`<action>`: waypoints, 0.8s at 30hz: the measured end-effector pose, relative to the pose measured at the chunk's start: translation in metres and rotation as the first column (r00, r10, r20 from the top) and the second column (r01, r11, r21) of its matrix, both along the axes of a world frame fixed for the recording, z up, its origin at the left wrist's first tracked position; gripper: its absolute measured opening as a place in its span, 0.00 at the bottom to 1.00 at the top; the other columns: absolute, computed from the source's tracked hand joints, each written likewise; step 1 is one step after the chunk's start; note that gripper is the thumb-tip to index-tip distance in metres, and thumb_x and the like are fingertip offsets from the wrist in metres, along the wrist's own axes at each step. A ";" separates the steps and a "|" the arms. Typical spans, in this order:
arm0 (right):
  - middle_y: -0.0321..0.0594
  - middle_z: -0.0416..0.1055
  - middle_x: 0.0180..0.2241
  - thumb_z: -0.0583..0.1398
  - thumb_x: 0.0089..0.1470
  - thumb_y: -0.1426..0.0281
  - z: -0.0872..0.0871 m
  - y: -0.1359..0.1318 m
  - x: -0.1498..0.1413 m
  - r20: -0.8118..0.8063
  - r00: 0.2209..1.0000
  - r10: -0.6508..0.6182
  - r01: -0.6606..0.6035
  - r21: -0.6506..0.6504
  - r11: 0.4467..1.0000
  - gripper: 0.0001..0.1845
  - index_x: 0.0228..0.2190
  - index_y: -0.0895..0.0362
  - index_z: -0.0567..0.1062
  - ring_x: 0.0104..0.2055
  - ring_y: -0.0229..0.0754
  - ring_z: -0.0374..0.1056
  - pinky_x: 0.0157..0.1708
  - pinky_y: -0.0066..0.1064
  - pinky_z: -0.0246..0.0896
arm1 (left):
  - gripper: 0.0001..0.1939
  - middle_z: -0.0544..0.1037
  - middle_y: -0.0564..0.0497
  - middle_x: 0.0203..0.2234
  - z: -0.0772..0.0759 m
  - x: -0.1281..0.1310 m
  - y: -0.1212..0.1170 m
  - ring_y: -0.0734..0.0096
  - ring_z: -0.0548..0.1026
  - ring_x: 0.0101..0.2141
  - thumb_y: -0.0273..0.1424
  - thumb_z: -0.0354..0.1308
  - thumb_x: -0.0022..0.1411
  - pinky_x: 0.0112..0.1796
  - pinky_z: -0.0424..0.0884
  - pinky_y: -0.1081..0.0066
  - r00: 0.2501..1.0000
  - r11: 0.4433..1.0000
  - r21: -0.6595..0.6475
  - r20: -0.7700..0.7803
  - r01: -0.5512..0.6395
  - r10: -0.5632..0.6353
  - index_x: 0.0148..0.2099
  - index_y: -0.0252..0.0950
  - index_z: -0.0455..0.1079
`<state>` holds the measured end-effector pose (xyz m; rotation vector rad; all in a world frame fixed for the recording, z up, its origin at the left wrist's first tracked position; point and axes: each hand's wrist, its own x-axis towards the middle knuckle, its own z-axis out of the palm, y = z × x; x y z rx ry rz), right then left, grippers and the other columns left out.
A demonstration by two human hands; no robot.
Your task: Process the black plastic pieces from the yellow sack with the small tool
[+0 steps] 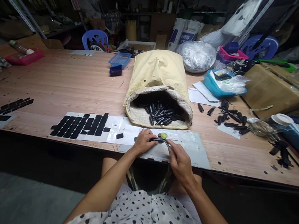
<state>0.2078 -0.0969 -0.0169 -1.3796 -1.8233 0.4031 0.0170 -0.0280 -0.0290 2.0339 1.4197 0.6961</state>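
My left hand is closed on a slim black plastic piece, pressed low over a grey board at the table's front edge. In my right hand is a thin dark tool, gripped like a pen with its tip at the black piece. A small round yellow-green item shows right by the tip; what it is I cannot tell. Just beyond my hands, an open cream sack lies on its side with many similar black pieces in its mouth.
White sheets on the left carry rows of flat black pads. Loose black pieces lie on the right near a cardboard box and a blue basin. Farther back stand a blue basket and a clear plastic bag.
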 end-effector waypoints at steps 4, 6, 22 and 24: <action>0.40 0.75 0.34 0.50 0.64 0.67 -0.005 -0.001 -0.004 0.120 0.993 -0.014 0.018 -0.034 0.999 0.20 0.51 0.48 0.76 0.37 0.42 0.72 0.39 0.32 0.69 | 0.08 0.74 0.50 0.34 -0.004 0.000 0.002 0.63 0.68 0.40 0.34 0.65 0.59 0.46 0.66 0.62 1.000 1.000 0.013 -0.002 0.000 0.000 0.42 0.44 0.81; 0.39 0.74 0.32 0.50 0.64 0.68 -0.006 0.000 -0.004 0.160 0.987 -0.029 0.037 -0.042 0.998 0.20 0.51 0.47 0.77 0.36 0.41 0.71 0.37 0.31 0.68 | 0.08 0.74 0.50 0.34 -0.004 0.001 0.002 0.63 0.68 0.40 0.34 0.65 0.59 0.46 0.66 0.62 1.000 1.000 0.014 -0.002 0.006 -0.006 0.42 0.44 0.81; 0.42 0.74 0.37 0.49 0.64 0.67 -0.010 0.022 0.036 0.260 0.937 -0.234 0.224 0.066 0.972 0.20 0.52 0.49 0.76 0.40 0.44 0.70 0.40 0.33 0.64 | 0.09 0.75 0.50 0.35 0.004 0.005 -0.004 0.60 0.69 0.42 0.31 0.67 0.56 0.47 0.66 0.60 1.000 1.000 0.003 -0.001 -0.029 0.029 0.41 0.40 0.79; 0.41 0.72 0.34 0.51 0.63 0.68 -0.009 0.037 0.049 0.362 0.888 -0.283 0.272 0.081 0.959 0.20 0.50 0.48 0.77 0.39 0.44 0.67 0.37 0.32 0.60 | 0.10 0.75 0.50 0.36 0.003 0.005 -0.004 0.60 0.69 0.43 0.31 0.68 0.54 0.47 0.66 0.60 0.999 0.999 0.017 -0.020 -0.027 0.027 0.41 0.39 0.78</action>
